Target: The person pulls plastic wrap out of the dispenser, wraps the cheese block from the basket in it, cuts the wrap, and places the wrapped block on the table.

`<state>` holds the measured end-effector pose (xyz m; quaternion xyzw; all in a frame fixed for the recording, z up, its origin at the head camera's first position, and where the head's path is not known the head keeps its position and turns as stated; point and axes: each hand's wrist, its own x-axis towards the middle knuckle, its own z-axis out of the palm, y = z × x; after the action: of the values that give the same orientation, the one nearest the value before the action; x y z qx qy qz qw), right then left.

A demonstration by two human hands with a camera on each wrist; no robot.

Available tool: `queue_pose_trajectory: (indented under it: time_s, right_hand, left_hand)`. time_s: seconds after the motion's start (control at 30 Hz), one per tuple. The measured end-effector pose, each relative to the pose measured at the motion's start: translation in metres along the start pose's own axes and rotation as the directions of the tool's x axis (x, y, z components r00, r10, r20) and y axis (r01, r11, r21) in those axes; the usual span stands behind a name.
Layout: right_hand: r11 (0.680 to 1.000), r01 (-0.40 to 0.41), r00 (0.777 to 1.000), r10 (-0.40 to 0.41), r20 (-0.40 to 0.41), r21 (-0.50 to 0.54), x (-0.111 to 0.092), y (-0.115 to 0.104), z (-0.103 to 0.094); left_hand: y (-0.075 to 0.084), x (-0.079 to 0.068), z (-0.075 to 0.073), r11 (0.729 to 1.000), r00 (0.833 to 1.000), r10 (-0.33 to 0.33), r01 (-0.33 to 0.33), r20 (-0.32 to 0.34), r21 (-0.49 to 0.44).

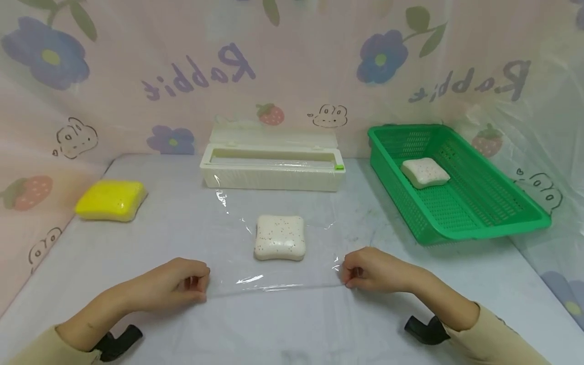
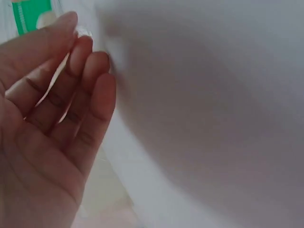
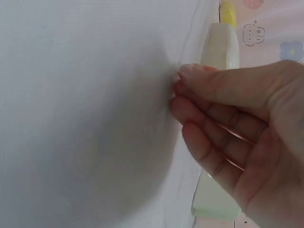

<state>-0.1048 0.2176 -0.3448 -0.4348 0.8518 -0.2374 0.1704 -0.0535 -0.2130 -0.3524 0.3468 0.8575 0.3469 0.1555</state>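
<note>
A sheet of clear plastic wrap (image 1: 228, 276) stretches from the cream dispenser box (image 1: 274, 178) toward the near side of the table. My left hand (image 1: 171, 285) pinches its near left corner between thumb and fingers. At the near right corner, my right hand (image 1: 378, 271) pinches the film the same way. Between the hands, a white speckled soap bar (image 1: 280, 238) lies within the area of the film. Both wrist views show curled fingers, the left hand (image 2: 61, 95) and the right hand (image 3: 223, 118), close over the white tabletop.
The dispenser's lid (image 1: 274, 136) stands raised at the back. A green basket (image 1: 483, 237) on the right holds another speckled soap bar (image 1: 425, 172). On the left lies a yellow sponge-like block (image 1: 111, 200). A printed plastic curtain (image 1: 292, 61) hangs behind the table.
</note>
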Motion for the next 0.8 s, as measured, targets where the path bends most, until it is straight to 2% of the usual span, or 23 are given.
queue_pose_trajectory:
  time_s: [0.1, 0.17, 0.27, 0.4, 0.53, 0.6, 0.67, 0.73, 0.8]
  right_hand:
    - [1.0, 0.017, 1.0, -0.017, 0.0, 0.011, -0.001, 0.001, -0.002]
    - [0.999, 0.032, 0.999, -0.032, -0.026, 0.029, -0.002, 0.003, -0.002]
    - [0.996, 0.08, 0.989, -0.073, -0.128, 0.049, -0.003, 0.005, -0.003]
    - [0.994, 0.11, 0.947, -0.095, -0.308, 0.029, -0.002, 0.008, -0.005]
    - [0.997, 0.036, 0.915, -0.004, -0.403, 0.072, 0.004, 0.009, -0.003]
    - [0.992, 0.007, 0.91, 0.046, -0.413, 0.125, 0.007, 0.009, -0.001]
    - [0.981, -0.014, 0.909, 0.094, -0.405, 0.195, 0.01, 0.01, 0.0]
    - [0.96, -0.022, 0.91, 0.136, -0.393, 0.28, 0.014, 0.011, 0.0]
    - [0.93, -0.028, 0.91, 0.176, -0.376, 0.367, 0.017, 0.012, 0.0]
  left_hand:
    - [-0.004, -0.005, -0.001, 1.0, 1.0, 0.022, -0.022, 0.002, -0.012]
    - [-0.003, -0.006, -0.001, 0.999, 0.999, 0.021, -0.021, -0.024, -0.025]
    - [0.001, -0.005, -0.003, 0.999, 0.989, 0.04, -0.041, -0.141, 0.003]
    - [0.008, 0.002, -0.01, 1.0, 0.949, 0.01, -0.009, -0.316, 0.002]
    - [0.011, 0.01, -0.016, 0.99, 0.911, -0.135, 0.109, -0.389, -0.088]
    - [0.009, 0.014, -0.018, 0.978, 0.89, -0.201, 0.161, -0.409, -0.129]
    - [0.007, 0.017, -0.018, 0.968, 0.877, -0.242, 0.19, -0.416, -0.164]
    - [0.004, 0.018, -0.019, 0.96, 0.876, -0.261, 0.19, -0.406, -0.206]
    - [0.001, 0.019, -0.019, 0.948, 0.896, -0.25, 0.149, -0.367, -0.281]
